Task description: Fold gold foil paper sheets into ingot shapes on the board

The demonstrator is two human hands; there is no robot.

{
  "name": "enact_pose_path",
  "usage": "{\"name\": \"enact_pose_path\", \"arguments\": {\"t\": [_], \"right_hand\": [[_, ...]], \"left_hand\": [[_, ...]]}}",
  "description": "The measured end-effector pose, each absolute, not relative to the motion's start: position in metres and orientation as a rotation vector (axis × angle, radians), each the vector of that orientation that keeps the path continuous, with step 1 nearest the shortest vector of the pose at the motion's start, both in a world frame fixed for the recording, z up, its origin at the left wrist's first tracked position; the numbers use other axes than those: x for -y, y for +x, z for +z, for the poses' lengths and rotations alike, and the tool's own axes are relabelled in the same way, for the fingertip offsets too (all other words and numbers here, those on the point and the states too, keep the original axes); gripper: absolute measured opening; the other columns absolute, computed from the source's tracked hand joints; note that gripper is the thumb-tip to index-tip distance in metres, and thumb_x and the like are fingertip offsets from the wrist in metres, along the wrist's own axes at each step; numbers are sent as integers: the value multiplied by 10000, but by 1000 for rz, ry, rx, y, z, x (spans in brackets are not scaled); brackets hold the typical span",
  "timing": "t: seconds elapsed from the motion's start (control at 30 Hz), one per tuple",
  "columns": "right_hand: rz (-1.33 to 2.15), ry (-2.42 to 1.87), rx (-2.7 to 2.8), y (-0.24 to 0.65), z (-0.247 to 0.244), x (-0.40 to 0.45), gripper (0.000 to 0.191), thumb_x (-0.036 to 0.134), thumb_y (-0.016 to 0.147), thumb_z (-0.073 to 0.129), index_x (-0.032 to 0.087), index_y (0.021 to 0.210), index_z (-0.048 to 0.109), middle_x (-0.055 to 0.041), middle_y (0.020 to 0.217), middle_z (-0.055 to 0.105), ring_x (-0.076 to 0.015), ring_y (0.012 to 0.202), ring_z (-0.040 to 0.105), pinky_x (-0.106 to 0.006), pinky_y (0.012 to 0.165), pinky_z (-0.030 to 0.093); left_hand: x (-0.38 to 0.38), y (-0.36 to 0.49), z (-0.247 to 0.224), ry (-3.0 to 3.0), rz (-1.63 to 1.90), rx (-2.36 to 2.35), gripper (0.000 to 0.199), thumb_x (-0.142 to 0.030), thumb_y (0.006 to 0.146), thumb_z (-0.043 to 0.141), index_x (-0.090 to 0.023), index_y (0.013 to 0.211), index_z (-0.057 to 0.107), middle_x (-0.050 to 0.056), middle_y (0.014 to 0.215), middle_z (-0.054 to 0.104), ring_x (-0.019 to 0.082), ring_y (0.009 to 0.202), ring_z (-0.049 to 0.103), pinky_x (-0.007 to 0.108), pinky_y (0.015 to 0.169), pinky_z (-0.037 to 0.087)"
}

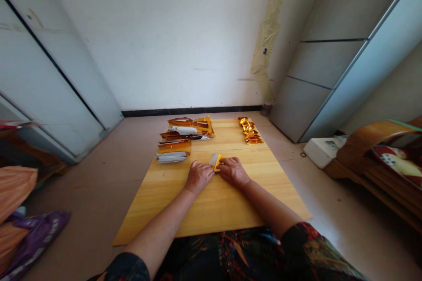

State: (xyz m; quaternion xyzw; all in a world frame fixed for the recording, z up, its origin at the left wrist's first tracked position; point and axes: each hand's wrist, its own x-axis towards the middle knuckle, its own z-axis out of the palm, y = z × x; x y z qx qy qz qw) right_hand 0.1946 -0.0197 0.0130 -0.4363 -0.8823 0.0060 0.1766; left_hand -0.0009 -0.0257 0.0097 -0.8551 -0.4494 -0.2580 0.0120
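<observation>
At the middle of the wooden table (227, 202), my left hand (199, 176) and my right hand (234, 172) meet around a small yellow and white piece (215, 160). The fingers of both hands are bent and closed on its near edge and right side. Beyond my left hand lie stacks of amber, brown and white flat sheets or wrappers (174, 147). A row of shiny gold-orange packets (249, 130) lies at the table's far right.
Past the far edge are the floor and a white wall (165, 44). A grey cabinet (326, 61) stands on the right, near a white box (321, 151) and a wooden seat (372, 171). Purple and orange bags (36, 237) lie at the left.
</observation>
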Motion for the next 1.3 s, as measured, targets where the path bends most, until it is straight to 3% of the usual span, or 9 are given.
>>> {"name": "enact_pose_path", "arguments": {"t": [0.17, 0.37, 0.67, 1.0, 1.3], "right_hand": [[26, -1163, 2580, 189, 15, 17, 248, 297, 931, 431, 246, 938, 674, -53, 957, 646, -165, 922, 509, -325, 872, 288], [234, -1188, 2479, 189, 15, 7, 189, 302, 894, 513, 226, 879, 686, -32, 947, 643, -147, 902, 527, -263, 791, 334], [282, -1380, 2407, 178, 21, 4, 178, 262, 864, 533, 168, 784, 661, -37, 824, 618, -138, 793, 526, -237, 726, 354], [275, -1453, 2384, 172, 21, 1, 120, 173, 834, 528, 148, 764, 621, -52, 863, 595, -129, 800, 525, -217, 716, 369], [244, -1551, 2509, 168, 24, -5, 185, 205, 881, 464, 135, 863, 634, -83, 953, 609, -147, 856, 557, -228, 769, 387]], "left_hand": [[28, -6, 14, -2741, -801, 1411, 118, -265, 816, 566, -240, 808, 680, 32, 977, 715, 205, 927, 628, 453, 951, 341], [24, -20, 10, -2886, -807, 1251, 243, -166, 786, 525, -245, 949, 687, 51, 1081, 684, 199, 1019, 610, 396, 894, 431], [19, -23, 4, -2904, -842, 1206, 269, -124, 772, 503, -239, 910, 703, 45, 1077, 689, 194, 1027, 615, 386, 905, 459], [18, -23, 5, -2913, -830, 1206, 217, -148, 789, 514, -245, 866, 693, 32, 1060, 691, 192, 1006, 615, 384, 891, 459], [20, -21, 6, -2905, -838, 1207, 163, -131, 729, 551, -214, 820, 659, 47, 1046, 688, 205, 993, 616, 375, 871, 465]]}}
